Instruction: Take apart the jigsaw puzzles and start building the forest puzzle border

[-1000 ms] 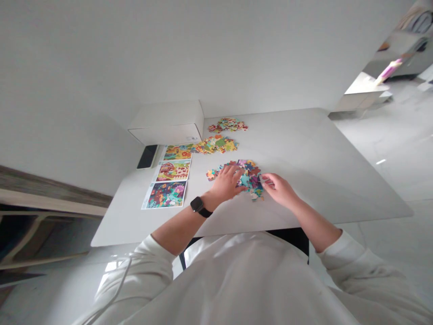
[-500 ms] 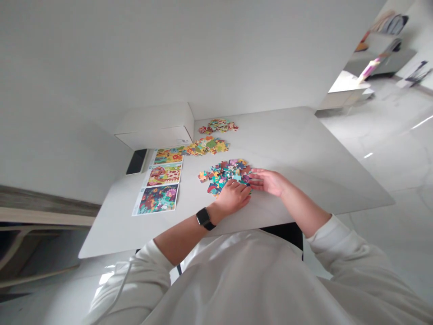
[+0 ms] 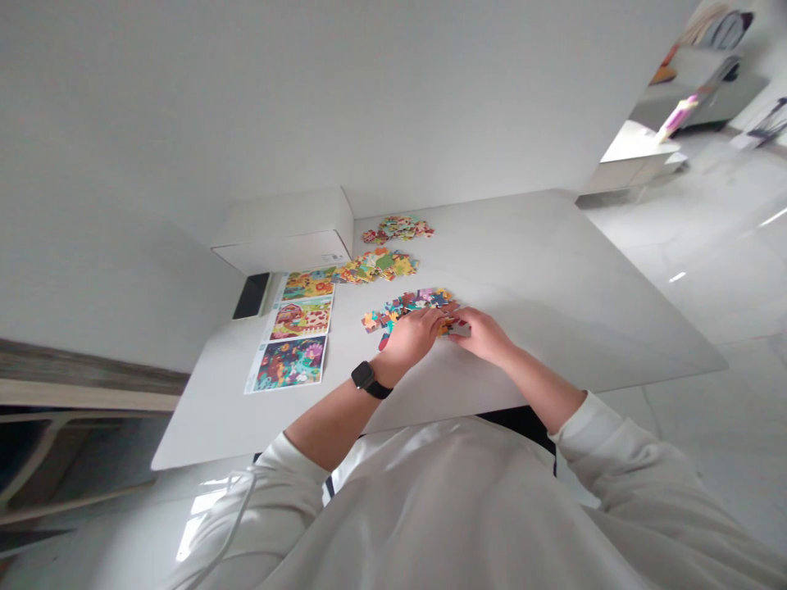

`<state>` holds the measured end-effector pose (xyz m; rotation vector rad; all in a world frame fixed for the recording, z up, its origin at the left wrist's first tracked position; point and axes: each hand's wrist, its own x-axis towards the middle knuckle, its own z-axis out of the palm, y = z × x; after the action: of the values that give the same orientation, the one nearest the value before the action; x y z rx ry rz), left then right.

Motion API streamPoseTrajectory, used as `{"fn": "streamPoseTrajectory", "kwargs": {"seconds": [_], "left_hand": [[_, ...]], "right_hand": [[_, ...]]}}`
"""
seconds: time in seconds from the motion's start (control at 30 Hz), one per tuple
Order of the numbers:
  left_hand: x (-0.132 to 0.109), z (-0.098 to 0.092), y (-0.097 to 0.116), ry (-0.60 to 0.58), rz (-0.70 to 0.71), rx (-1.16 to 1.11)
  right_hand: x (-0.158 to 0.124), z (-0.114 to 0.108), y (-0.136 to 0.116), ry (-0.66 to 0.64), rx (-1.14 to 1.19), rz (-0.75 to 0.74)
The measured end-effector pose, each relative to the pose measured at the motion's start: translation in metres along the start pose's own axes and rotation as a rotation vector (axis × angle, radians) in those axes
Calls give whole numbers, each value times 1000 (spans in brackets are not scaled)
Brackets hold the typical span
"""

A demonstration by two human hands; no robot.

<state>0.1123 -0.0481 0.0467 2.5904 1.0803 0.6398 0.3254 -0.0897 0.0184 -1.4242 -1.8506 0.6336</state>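
Note:
A heap of colourful puzzle pieces lies on the white table just in front of me. My left hand, with a black watch on its wrist, rests curled on the near edge of that heap. My right hand meets it at the heap's right side, fingers closed on a small puzzle piece. What lies under my left fingers is hidden.
Two more piles of puzzle pieces lie farther back. A strip of three picture cards lies at the left, with a black phone and a white box behind it against the wall.
My left hand has moved up onto the heap again and my right hand has closed in beside it, fingers now pinched together. The view shifted slightly.

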Motion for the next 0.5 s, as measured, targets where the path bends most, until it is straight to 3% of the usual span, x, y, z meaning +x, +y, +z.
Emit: {"fn": "streamPoseTrajectory", "kwargs": {"seconds": [0.13, 0.33, 0.5], "left_hand": [[7, -16, 1, 102, 24, -2], [27, -62, -5, 261, 17, 8], [32, -94, -13, 328, 26, 6]], "right_hand": [[16, -7, -13, 63, -68, -90], [61, -15, -42, 144, -41, -166], [94, -14, -66, 169, 10, -229]]}}
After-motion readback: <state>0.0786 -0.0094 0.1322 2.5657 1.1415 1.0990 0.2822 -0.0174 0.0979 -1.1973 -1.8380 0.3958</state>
